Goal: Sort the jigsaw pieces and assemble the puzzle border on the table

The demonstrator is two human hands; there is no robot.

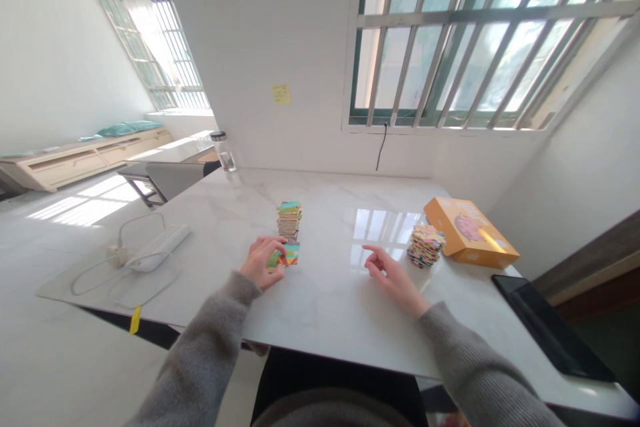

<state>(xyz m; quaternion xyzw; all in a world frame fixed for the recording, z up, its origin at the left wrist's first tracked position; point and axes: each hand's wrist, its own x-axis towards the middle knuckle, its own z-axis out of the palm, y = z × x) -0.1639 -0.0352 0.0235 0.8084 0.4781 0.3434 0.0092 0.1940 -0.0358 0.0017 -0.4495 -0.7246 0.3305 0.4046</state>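
My left hand (263, 263) is closed at the left end of a small colourful cardboard puzzle piece (292, 255), thumb and fingers bent around its green part. Just beyond it stands a tall stack of puzzle pieces (289, 219), the top one green and turquoise. Over the white table my right hand (393, 278) hovers or rests with its index finger stretched out and nothing in it. To the right of that hand is a second, untidier stack of puzzle pieces (425, 245). How the left fingertips grip the piece is partly hidden.
An orange box (467, 230) lies behind the right stack, with a black tablet-like device (547, 327) at the table's right edge. A white power strip (160, 247) with cables lies at left. A clear bottle (225, 153) stands at the back left corner.
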